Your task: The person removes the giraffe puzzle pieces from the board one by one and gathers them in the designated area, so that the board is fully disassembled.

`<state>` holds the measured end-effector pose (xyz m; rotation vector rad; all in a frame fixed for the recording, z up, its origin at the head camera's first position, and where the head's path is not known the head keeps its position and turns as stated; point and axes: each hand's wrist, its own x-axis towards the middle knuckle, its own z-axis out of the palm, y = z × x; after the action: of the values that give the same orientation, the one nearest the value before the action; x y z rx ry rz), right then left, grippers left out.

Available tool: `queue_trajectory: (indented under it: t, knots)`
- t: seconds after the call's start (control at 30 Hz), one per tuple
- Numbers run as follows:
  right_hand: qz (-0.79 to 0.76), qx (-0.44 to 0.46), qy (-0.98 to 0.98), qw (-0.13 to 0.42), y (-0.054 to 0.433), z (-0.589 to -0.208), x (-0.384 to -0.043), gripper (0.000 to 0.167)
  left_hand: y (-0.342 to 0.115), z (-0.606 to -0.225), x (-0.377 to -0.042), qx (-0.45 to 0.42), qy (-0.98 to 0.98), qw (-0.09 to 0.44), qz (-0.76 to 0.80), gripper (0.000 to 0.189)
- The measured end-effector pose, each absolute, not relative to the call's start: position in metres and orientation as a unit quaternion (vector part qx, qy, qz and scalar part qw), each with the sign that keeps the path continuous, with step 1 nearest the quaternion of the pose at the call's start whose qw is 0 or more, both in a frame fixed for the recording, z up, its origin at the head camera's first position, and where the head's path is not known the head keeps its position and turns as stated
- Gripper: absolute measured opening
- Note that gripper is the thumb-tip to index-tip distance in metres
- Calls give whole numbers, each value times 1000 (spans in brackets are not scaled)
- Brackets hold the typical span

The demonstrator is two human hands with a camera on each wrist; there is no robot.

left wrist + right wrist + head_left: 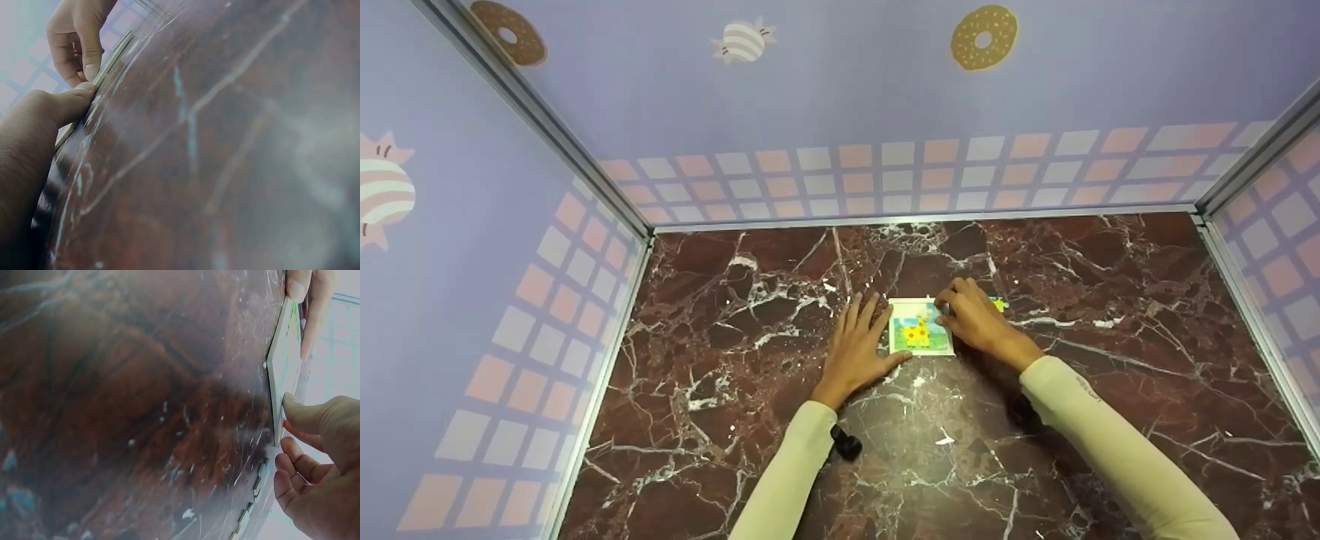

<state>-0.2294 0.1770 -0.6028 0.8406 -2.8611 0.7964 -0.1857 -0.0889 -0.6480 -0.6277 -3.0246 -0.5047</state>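
A small framed puzzle board (907, 309) lies flat on the tabletop between your two hands, its yellow giraffe picture (916, 334) set against blue sky and green ground, with a pale bare patch showing in the far left part of the frame. Your left hand (856, 351) grasps nothing, its fingers straight and spread over the stone just left of the board, pointing to the far side, while the thumb reaches right to touch the frame's near edge. Your right hand (973, 319) bends over the board's far right part, thumb and fingers curled, the thumb touching the board in the right wrist view; whether a piece sits pinched between the fingertips you cannot tell, since the hand hides it. Just right of that hand, partly covered by it, loose puzzle pieces (1000, 304) in yellow and blue lie on the table. Pale long sleeves (802, 457) cover your forearms, and a small black object (846, 444) sits beside the left cuff. Beneath it all spreads a dark red marbled table (697, 465) veined in white, bounded on the far side by a lavender wall (855, 82) printed with doughnuts, a striped sweet and rows of pink and white squares.
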Motion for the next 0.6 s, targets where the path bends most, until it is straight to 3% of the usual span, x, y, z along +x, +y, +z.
queue_trajectory:
  t: [0.3,0.6]
  knots:
    - [289,279,-915,47,177,-605,-227,27,-89,-647,-186,-204,-965,5,-165,101]
    - [346,281,-890,99,178,-603,-224,11,-89,-647,-185,-200,-965,1,-170,100]
